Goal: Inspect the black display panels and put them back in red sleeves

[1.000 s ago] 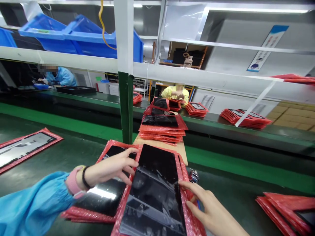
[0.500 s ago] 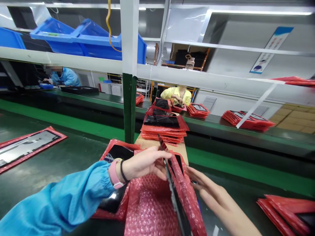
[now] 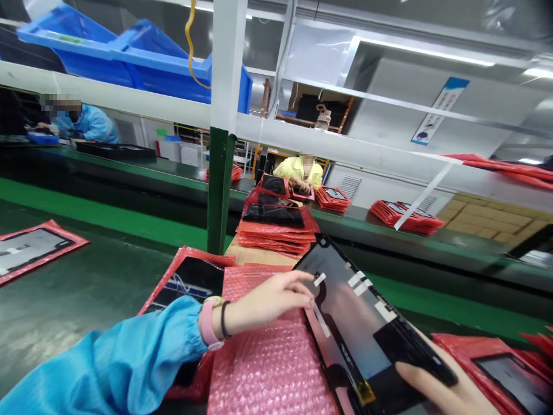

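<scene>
My right hand grips the lower right edge of a thin LCD screen panel, thumb on the near face. The panel is tilted, showing a silvery back with white tape strips, a dark ribbon cable and a black frame. At its left edge is my left hand, fingers loosely apart, fingertips at or touching the panel; exact contact is unclear. Below lies a pink bubble-wrap bag, flat on the worktop. Left of it, partly hidden by my sleeve, a dark screen panel rests on red wrap.
Stacked red bags with dark panels stand ahead on a wooden board. Another wrapped panel lies far left, more at right. A green-white post rises ahead beneath blue bins. Two people sit across the bench.
The screen panel has turned from nearly edge-on to show its back. My right hand has moved from beside the red wrap onto the panel. My left fingers have loosened from its edge.
</scene>
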Demonstrator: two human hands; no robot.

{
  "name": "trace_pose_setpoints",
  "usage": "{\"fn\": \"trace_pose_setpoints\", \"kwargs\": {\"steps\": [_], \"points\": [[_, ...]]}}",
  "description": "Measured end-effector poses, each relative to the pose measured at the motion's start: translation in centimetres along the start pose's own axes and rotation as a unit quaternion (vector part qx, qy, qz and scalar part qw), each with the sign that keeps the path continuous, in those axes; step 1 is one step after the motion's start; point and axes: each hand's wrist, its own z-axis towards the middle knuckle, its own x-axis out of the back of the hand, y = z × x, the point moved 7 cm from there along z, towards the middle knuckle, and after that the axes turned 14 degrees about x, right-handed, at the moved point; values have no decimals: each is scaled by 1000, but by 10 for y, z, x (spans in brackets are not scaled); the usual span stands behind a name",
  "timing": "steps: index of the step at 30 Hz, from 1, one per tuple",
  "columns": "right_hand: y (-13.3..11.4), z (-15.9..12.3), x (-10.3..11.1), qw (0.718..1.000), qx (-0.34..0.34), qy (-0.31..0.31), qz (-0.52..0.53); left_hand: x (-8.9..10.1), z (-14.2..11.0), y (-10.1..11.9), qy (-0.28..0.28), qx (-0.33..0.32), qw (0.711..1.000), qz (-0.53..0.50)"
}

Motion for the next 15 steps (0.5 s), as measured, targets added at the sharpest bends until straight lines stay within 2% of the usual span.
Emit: {"fn": "trace_pose_setpoints", "kwargs": {"steps": [2, 3, 6, 8, 10, 13, 15], "points": [[15, -6, 6, 986, -87, 46, 134, 12, 0, -8, 23, -16, 999, 31], [18, -8, 5, 974, -107, 56, 189, 19, 1, -10, 33, -24, 999, 26], [16, -7, -4, 955, -88, 84, 272, 36, 2, -7, 78, -59, 995, -7], [17, -4, -14, 950, -59, 93, 291, 39, 0, -1, 95, -78, 991, -49], [20, 1, -27, 950, -28, 81, 299, 30, -4, 4, 61, -74, 991, -89], [27, 8, -47, 958, 20, 43, 284, 8, -15, 12, -28, -72, 989, -127], [32, 11, -60, 963, 36, 13, 268, 3, -24, 21, -35, -107, 984, -139]]}}
